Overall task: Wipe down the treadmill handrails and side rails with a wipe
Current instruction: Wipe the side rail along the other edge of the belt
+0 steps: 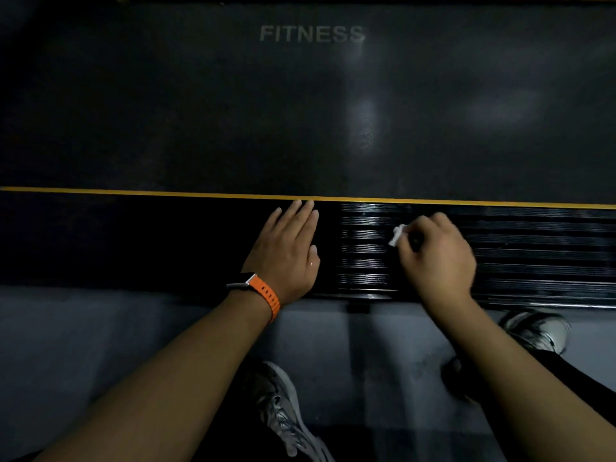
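Dim grey floor runs along the near edge of the ribbed black plastic side rail. Far side of the rail: thin yellow stripe, then black treadmill belt printed FITNESS. Person's left hand lies flat on the rail's smooth section, fingers straight and together, tips reaching the stripe; orange-strapped watch on its wrist at the rail's near edge. Person's right hand is on the ribbed section, fingers curled, pinching a small white crumpled wipe down at the ribs; motion-blurred. Grey lace-up trainers on the floor, near side of the rail: one well back, other just beside the rail.
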{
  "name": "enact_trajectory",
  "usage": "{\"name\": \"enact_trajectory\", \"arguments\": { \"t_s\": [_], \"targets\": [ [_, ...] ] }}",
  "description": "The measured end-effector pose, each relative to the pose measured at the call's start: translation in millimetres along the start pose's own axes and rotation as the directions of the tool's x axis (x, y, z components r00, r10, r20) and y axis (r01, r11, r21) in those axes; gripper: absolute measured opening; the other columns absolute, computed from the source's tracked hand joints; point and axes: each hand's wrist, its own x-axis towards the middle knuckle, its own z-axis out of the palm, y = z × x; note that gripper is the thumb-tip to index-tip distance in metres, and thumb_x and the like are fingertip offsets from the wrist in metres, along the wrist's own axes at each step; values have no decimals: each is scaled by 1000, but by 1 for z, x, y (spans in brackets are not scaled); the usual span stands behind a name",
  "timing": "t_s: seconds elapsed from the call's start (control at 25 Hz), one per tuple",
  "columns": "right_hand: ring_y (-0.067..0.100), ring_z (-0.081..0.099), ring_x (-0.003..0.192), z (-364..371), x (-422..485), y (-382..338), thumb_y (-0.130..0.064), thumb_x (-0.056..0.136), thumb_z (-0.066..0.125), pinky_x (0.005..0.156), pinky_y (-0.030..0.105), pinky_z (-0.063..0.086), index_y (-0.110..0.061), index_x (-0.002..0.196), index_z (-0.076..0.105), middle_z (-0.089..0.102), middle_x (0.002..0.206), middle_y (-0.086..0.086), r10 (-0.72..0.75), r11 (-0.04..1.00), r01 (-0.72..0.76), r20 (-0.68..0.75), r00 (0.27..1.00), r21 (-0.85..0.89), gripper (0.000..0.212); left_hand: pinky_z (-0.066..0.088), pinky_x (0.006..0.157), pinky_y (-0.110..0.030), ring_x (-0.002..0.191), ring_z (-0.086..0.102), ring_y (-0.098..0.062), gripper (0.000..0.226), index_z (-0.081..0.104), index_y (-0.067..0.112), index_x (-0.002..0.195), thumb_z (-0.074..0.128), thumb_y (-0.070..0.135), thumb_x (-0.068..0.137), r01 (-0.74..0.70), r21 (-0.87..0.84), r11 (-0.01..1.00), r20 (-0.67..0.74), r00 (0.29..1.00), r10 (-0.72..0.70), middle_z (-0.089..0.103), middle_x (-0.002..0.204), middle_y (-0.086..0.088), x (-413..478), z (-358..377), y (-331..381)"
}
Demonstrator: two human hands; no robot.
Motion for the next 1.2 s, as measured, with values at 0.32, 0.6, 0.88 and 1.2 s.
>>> {"name": "enact_trajectory", "arguments": {
  "t_s": [0.32,0.6,0.88,1.2],
  "targets": [
    [31,60,76,40,21,-89,-27,90,60,59,38,46,-15,82,63,58,85,5,-263,964,261,40,964,47,14,26,124,-50,151,34,-29,67,49,2,149,36,33,92,-12,-18,1000,-40,999,11,42,160,-15,1,1,0],
    [36,60,83,8,20,-12,-28,89,65,61,37,44,-14,84,65,60,91,7,27,999,-28,-32,999,-24,15,21,127,-48,154,28,-26,68,44,4,152,33,35,94,7,-18,1000,-19,1000,-8,37,163,-13,0,0,1],
    [31,60,78,38,44,-79,-31,90,62,59,35,38,-19,84,63,61,87,3,-246,969,247,65,967,-14,14,24,125,-49,152,32,-28,67,48,2,150,37,33,92,-16,-24,1000,-41,999,15,41,161,-14,0,0,-1],
    [37,63,76,10,43,-9,-32,89,65,58,39,48,-18,85,65,65,85,7,-69,997,67,-49,996,-30,14,25,125,-51,152,32,-29,64,48,3,150,34,33,95,-48,-38,998,-30,998,46,41,161,-13,-1,-1,1]
  ]
}}
